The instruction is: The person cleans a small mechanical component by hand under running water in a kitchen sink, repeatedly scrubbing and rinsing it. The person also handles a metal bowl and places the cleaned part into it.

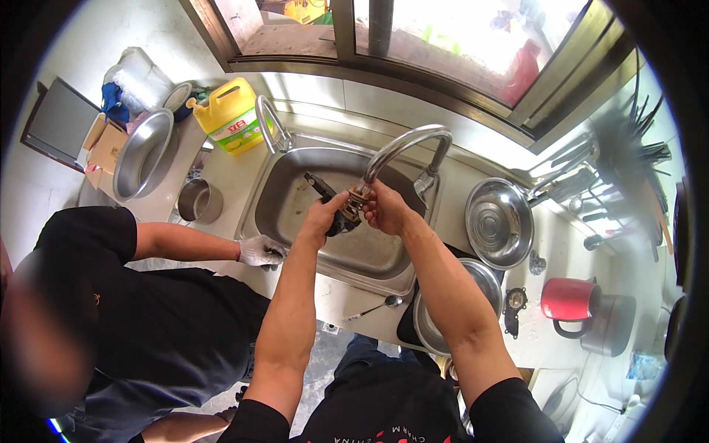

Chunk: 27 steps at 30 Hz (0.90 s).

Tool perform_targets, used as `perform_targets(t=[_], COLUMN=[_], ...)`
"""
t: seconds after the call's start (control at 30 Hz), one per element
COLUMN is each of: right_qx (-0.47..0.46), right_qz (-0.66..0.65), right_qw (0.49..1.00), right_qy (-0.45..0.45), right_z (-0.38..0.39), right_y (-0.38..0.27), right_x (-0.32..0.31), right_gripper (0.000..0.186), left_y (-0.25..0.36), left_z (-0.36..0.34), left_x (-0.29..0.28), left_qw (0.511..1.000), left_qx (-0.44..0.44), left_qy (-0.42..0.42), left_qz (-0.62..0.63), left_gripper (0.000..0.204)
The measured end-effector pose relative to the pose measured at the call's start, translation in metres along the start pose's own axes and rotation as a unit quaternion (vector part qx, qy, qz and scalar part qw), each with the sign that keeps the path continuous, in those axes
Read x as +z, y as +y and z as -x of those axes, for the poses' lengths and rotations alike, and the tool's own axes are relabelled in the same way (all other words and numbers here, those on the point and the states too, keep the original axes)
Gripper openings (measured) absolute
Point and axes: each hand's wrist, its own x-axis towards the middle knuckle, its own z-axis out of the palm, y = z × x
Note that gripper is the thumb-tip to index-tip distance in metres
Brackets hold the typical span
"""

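Observation:
Over the sink (295,166), below the mouth of the curved metal faucet (405,139), I hold a dark machine part (344,224) with a brass-coloured round piece at its top. My left hand (323,218) is closed round the part's left side; a black arm of it sticks out toward the far left. My right hand (389,210) pinches the round piece from the right, its fingers bent. Both hands hide much of the part, so its exact kind cannot be told. Whether water runs from the faucet is unclear.
A co-worker's gloved hand (262,252) rests by the sink's left front edge. A second faucet (270,124) and a yellow jug (229,117) stand far left. Rightward are a steel basin (500,223), another dark metal part (515,308) and a red kettle (569,299). A spoon (391,301) lies in front.

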Motion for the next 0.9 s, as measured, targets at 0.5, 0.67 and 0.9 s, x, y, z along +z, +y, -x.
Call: perform_targets(t=[0.5, 0.67, 0.9], right_qx=[-0.001, 0.001, -0.010], right_qz=[-0.018, -0.008, -0.003], right_qw=[0.999, 1.000, 1.000], right_qy=[-0.033, -0.027, -0.028], right_z=[-0.0068, -0.0107, -0.0067], right_y=[0.0056, 0.0055, 0.0045], right_x=[-0.0030, -0.0055, -0.0017], right_gripper=[0.039, 0.042, 0.044], left_y=[-0.0002, -0.0023, -0.0061], left_z=[0.0039, 0.0016, -0.0027], left_x=[-0.0016, -0.0017, -0.0065], left_qw=[1.000, 0.999, 0.999], left_qx=[0.010, 0.014, 0.029], left_qy=[0.007, 0.029, 0.015], left_qz=[0.003, -0.008, 0.003], left_gripper=[0.044, 0.046, 0.048])
